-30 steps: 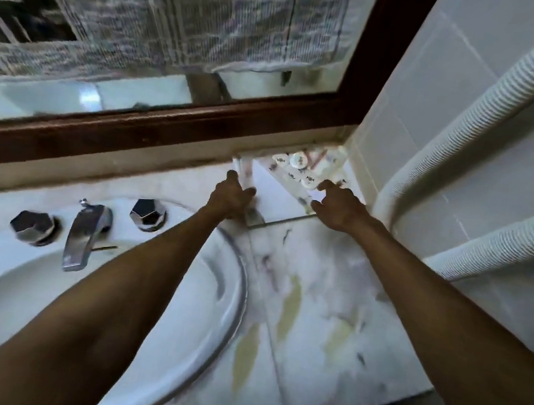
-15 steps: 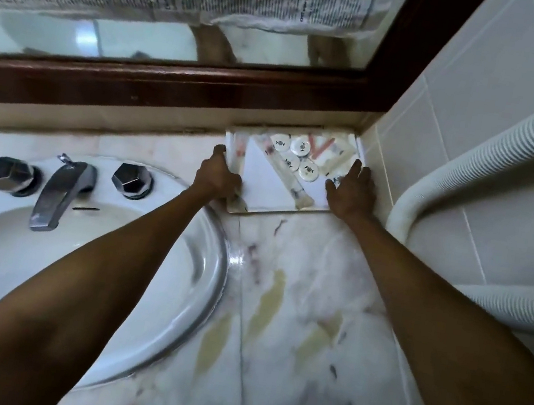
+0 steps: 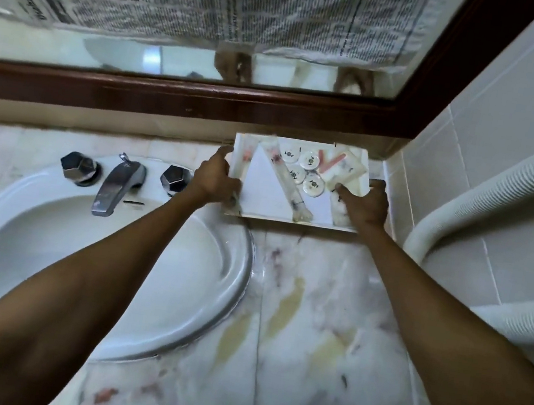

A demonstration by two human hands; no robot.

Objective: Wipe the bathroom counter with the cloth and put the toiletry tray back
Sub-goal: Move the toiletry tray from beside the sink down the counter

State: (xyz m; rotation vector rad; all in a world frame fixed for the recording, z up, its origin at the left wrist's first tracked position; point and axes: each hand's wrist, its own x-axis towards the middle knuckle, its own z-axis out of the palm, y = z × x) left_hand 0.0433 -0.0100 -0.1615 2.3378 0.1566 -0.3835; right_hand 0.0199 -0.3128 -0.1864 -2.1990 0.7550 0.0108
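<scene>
A white rectangular toiletry tray (image 3: 264, 198) sits at the back right corner of the marble counter (image 3: 305, 329), under the mirror frame. It holds several round white caps, wrapped packets and a pink item. My left hand (image 3: 215, 177) grips the tray's left edge, thumb over the rim. My right hand (image 3: 364, 201) grips its right edge. No cloth is in view.
A white oval sink (image 3: 117, 270) lies at the left with a chrome faucet (image 3: 115, 186) and two dark faceted knobs (image 3: 78, 167). A dark wooden mirror frame (image 3: 204, 102) runs along the back. White ribbed hoses (image 3: 489, 187) hang along the tiled right wall.
Both hands have stayed on the tray's sides and the tray has squared up against the back corner. The view has tilted down toward the counter.
</scene>
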